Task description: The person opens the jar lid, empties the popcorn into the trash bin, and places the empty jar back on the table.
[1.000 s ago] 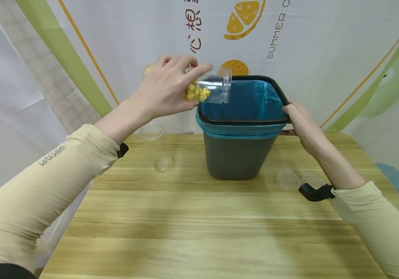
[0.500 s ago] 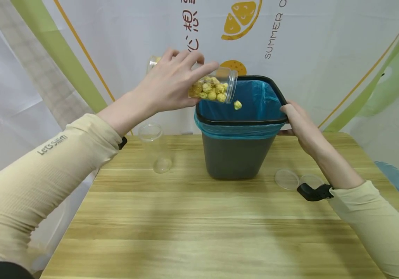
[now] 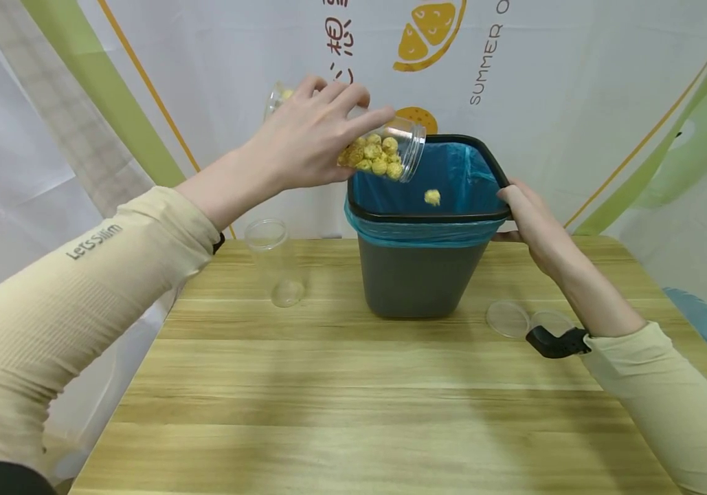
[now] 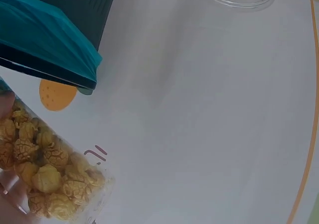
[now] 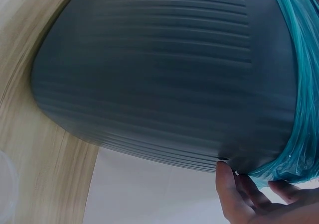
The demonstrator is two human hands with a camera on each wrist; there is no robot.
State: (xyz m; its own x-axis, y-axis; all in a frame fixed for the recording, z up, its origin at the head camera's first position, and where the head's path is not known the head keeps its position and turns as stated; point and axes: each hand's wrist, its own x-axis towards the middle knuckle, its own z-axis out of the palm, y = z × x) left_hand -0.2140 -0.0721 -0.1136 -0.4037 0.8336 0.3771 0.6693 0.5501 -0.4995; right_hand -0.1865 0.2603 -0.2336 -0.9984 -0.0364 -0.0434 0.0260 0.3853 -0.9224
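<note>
My left hand (image 3: pixel 322 137) grips a clear plastic jar (image 3: pixel 411 141) of yellow popcorn (image 3: pixel 378 157) from above. The jar is tilted, its open mouth lower and over the left side of a dark grey trash bin (image 3: pixel 418 275). One popcorn piece (image 3: pixel 432 197) is in the air inside the bin's opening. A blue bag (image 3: pixel 427 237) lines the bin and folds over its outside under a black rim. My right hand (image 3: pixel 532 216) holds the bin's right rim, thumb on top and fingers below, also seen against the bin wall (image 5: pixel 164 79) in the right wrist view.
An open clear jar (image 3: pixel 275 265) stands on the wooden table (image 3: pixel 353 412) left of the bin. Two clear round lids, one (image 3: pixel 508 319) beside the other (image 3: pixel 552 322), lie right of the bin near my right wrist. A printed white curtain (image 3: pixel 205 69) hangs behind.
My left hand has shifted right and up, tilting the jar's mouth further down. Popcorn has slid toward the mouth and pieces drop into the bin. The right hand stays on the rim.
</note>
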